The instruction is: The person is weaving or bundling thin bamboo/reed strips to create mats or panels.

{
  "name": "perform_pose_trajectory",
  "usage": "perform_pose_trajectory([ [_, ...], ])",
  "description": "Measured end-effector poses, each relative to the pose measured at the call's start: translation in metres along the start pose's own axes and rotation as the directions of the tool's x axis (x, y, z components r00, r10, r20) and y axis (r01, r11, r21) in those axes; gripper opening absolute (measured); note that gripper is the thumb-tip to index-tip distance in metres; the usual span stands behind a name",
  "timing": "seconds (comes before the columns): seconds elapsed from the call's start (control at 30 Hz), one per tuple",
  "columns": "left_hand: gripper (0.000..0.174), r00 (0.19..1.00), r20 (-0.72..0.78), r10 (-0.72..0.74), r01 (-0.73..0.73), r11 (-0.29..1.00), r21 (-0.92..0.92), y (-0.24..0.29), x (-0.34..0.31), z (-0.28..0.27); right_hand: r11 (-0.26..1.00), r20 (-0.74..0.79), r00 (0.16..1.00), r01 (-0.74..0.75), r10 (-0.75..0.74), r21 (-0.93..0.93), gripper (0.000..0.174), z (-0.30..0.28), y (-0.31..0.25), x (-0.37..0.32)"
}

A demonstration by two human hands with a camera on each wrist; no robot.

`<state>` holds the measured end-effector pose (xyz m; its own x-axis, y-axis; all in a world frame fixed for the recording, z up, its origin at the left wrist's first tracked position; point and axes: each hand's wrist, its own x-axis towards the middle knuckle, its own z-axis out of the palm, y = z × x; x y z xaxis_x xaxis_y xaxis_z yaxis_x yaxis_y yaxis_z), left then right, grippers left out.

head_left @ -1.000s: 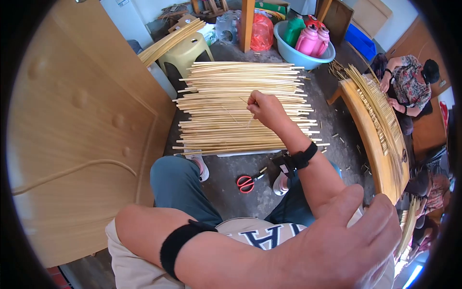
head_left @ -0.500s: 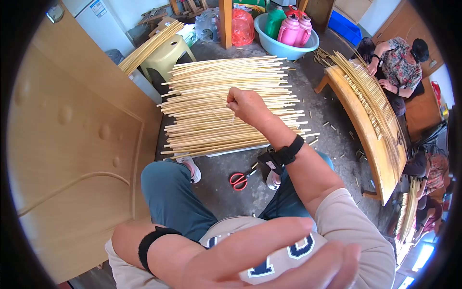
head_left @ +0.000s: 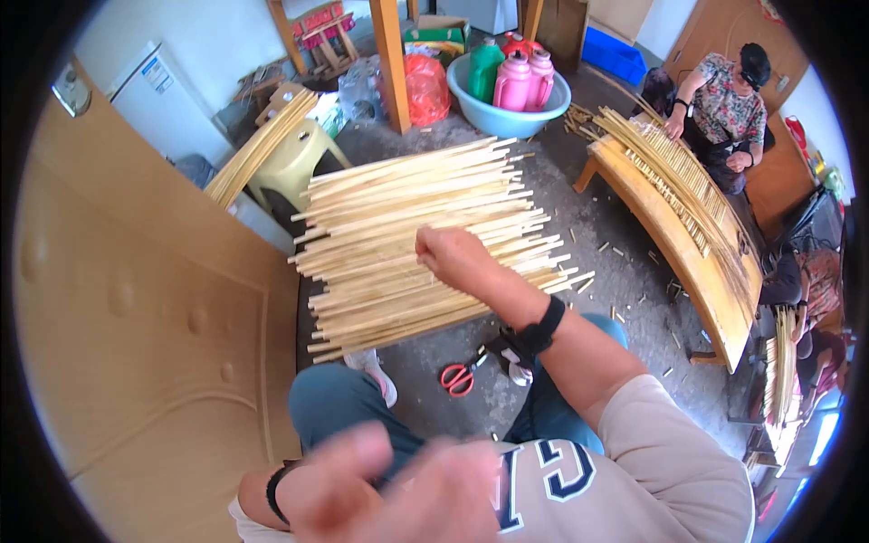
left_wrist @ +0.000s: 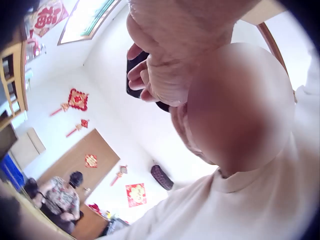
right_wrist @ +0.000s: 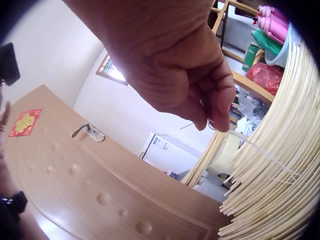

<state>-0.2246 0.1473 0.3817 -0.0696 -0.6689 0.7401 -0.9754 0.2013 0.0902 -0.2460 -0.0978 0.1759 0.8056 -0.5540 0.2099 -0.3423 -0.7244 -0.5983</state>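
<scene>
My right hand [head_left: 455, 258] is held over a wide bed of pale thin sticks [head_left: 407, 294] laid side by side. In the right wrist view its thumb and fingertips pinch a thin needle [right_wrist: 187, 126]. From the pinch a white thread [right_wrist: 270, 156] runs down to the sticks. My left hand [head_left: 398, 493] is raised close below the head camera, blurred, its fingers spread and nothing seen in them. In the left wrist view it is up beside the head, with a black device [left_wrist: 134, 75] partly hidden behind its fingers.
Red-handled scissors [head_left: 457, 380] lie on the floor near my feet. A wooden door [head_left: 172, 335] stands close at left. Beyond the sticks are a stool [head_left: 294, 163] and a blue basin [head_left: 516, 119] with flasks. At right, a person [head_left: 729, 100] works at a curved wooden bench [head_left: 652, 208].
My left hand has swung leftward across the bottom of the head view. The head view has shifted, showing more of the far floor. The right hand keeps its pinch over the sticks.
</scene>
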Motion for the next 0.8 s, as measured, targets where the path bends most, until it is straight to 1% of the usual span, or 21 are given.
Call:
perform_pose_trajectory([
  [0.07, 0.013, 0.981, 0.164, 0.102, -0.102, 0.995, -0.01, -0.059, 0.004, 0.028, 0.999, 0.015, 0.999, -0.035, 0.035, 0.015, 0.013, -0.006, -0.002, -0.004],
  [0.1, 0.018, 0.981, 0.188, 0.056, -0.049, 0.998, -0.044, -0.086, 0.001, 0.042, 0.999, 0.003, 0.999, -0.033, 0.033, 0.004, 0.013, -0.008, -0.002, -0.006],
  [0.13, 0.022, 0.977, 0.214, 0.01, 0.006, 0.997, -0.077, -0.111, -0.006, 0.055, 0.998, 0.04, 0.997, -0.064, 0.063, 0.023, 0.012, -0.009, 0.0, -0.008],
  [0.17, 0.018, 0.973, 0.219, -0.072, 0.102, 0.987, -0.127, -0.134, -0.015, 0.067, 0.995, 0.077, 0.993, -0.091, 0.088, 0.04, 0.012, -0.011, 0.002, -0.007],
  [0.2, 0.014, 0.96, 0.23, -0.158, 0.2, 0.964, -0.175, -0.156, -0.024, 0.077, 0.996, 0.07, 0.994, -0.084, 0.081, 0.031, 0.012, -0.014, 0.002, -0.006],
  [0.23, 0.014, 0.963, 0.221, -0.156, 0.197, 0.965, -0.175, -0.177, -0.034, 0.085, 0.924, 0.161, 0.965, -0.246, 0.207, 0.291, 0.012, -0.019, 0.002, -0.005],
  [0.27, 0.012, 0.935, 0.257, -0.243, 0.303, 0.926, -0.225, -0.196, -0.046, 0.091, 0.76, 0.28, 0.913, -0.403, 0.296, 0.51, 0.011, -0.025, 0.0, -0.002],
  [0.3, 0.011, 0.898, 0.299, -0.323, 0.404, 0.874, -0.27, -0.214, -0.057, 0.096, 0.596, 0.385, 0.857, -0.514, 0.341, 0.616, 0.009, -0.038, -0.01, 0.003],
  [0.33, 0.011, 0.901, 0.295, -0.319, 0.4, 0.875, -0.273, -0.232, -0.067, 0.1, 0.6, 0.38, 0.859, -0.511, 0.342, 0.616, 0.009, -0.048, -0.019, 0.009],
  [0.37, 0.012, 0.833, 0.4, -0.382, 0.512, 0.807, -0.296, -0.247, -0.076, 0.103, 0.579, 0.364, 0.875, -0.485, 0.32, 0.655, 0.008, -0.056, -0.026, 0.015],
  [0.4, 0.013, 0.749, 0.503, -0.432, 0.621, 0.723, -0.303, -0.262, -0.083, 0.109, 0.558, 0.351, 0.888, -0.461, 0.298, 0.691, 0.008, -0.063, -0.034, 0.022],
  [0.43, 0.016, 0.755, 0.496, -0.43, 0.622, 0.71, -0.33, -0.275, -0.09, 0.119, 0.523, 0.319, 0.902, -0.428, 0.29, 0.737, 0.008, -0.068, -0.041, 0.031],
  [0.47, 0.016, 0.753, 0.495, -0.434, 0.626, 0.706, -0.333, -0.287, -0.094, 0.13, 0.525, 0.324, 0.9, -0.433, 0.29, 0.733, 0.008, -0.071, -0.048, 0.04],
  [0.5, 0.02, 0.684, 0.52, -0.512, 0.712, 0.623, -0.324, -0.3, -0.095, 0.142, 0.5, 0.251, 0.923, -0.371, 0.292, 0.783, 0.008, -0.071, -0.054, 0.05],
  [0.53, 0.025, 0.598, 0.547, -0.586, 0.795, 0.525, -0.306, -0.311, -0.097, 0.153, 0.469, 0.187, 0.937, -0.313, 0.295, 0.826, 0.008, -0.068, -0.059, 0.059],
  [0.6, 0.034, 0.615, 0.536, -0.578, 0.779, 0.55, -0.302, -0.333, -0.098, 0.174, 0.417, 0.071, 0.948, -0.202, 0.309, 0.886, 0.007, -0.054, -0.063, 0.077],
  [0.67, 0.027, 0.547, 0.555, -0.627, 0.823, 0.525, -0.217, -0.355, -0.106, 0.202, 0.404, 0.004, 0.938, -0.153, 0.346, 0.902, 0.009, -0.026, -0.054, 0.087],
  [0.7, 0.027, 0.528, 0.566, -0.633, 0.834, 0.513, -0.203, -0.362, -0.11, 0.214, 0.369, 0.009, 0.911, -0.176, 0.412, 0.913, 0.01, -0.009, -0.046, 0.088],
  [0.73, 0.022, 0.556, 0.572, -0.603, 0.811, 0.544, -0.216, -0.367, -0.114, 0.228, 0.336, 0.01, 0.877, -0.194, 0.481, 0.922, 0.01, 0.01, -0.036, 0.086],
  [0.77, 0.017, 0.587, 0.576, -0.568, 0.785, 0.575, -0.233, -0.37, -0.12, 0.242, 0.327, 0.018, 0.869, -0.206, 0.495, 0.922, 0.01, 0.025, -0.027, 0.083],
  [0.8, 0.017, 0.578, 0.589, -0.564, 0.79, 0.568, -0.231, -0.371, -0.127, 0.255, 0.291, 0.026, 0.822, -0.231, 0.569, 0.928, 0.011, 0.039, -0.016, 0.077],
])
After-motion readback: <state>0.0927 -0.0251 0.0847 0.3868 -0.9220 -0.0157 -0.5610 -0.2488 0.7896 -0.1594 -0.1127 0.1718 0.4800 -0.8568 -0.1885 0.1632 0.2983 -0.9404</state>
